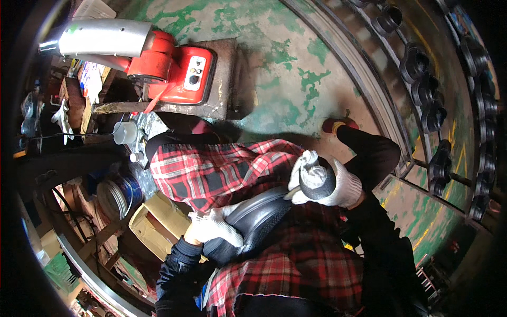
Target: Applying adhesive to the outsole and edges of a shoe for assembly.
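Black rubber part (253,219) on lap, left hand (211,228) steadying, right hand (330,185) gripping

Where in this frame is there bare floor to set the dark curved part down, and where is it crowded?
Bare green-patched floor lies between the red machine and the curved track. Crowded: cardboard boxes and wire coil by the left hand; black parts line the rack beyond the right hand.

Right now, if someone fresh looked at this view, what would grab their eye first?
Probably the red plaid apron spread across the person's lap at centre, with a dark curved rubber piece lying on it. The white-gloved left hand rests on its lower end, while the gloved right hand grips a dark rounded tool at its upper end. Next, the red machine on the worn green floor, upper left.
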The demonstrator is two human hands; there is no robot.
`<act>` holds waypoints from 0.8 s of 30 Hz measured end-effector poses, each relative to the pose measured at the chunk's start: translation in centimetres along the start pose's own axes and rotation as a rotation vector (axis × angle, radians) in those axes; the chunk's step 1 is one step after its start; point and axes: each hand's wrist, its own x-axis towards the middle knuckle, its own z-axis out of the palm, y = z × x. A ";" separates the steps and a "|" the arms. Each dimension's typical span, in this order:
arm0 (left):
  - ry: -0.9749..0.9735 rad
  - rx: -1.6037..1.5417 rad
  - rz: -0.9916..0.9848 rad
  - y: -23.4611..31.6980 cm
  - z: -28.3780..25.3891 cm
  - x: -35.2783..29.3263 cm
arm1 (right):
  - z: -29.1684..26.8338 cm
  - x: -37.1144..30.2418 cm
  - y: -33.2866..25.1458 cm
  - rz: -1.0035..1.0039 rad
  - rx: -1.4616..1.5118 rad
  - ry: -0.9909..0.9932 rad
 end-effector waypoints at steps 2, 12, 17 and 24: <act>-0.009 0.069 0.020 -0.2 0.1 0.0 | 0.6 -0.2 0.3 -0.075 -0.104 0.004; -0.053 -0.226 -0.131 -1.5 -0.5 -0.1 | 1.0 -1.7 1.8 0.136 0.338 0.083; -0.025 -0.132 -0.100 -0.6 -0.4 -0.1 | 1.4 -1.2 2.5 -0.104 -0.050 0.112; -0.036 0.057 0.034 -0.5 -0.5 0.1 | 0.6 -0.9 0.5 0.132 0.136 0.143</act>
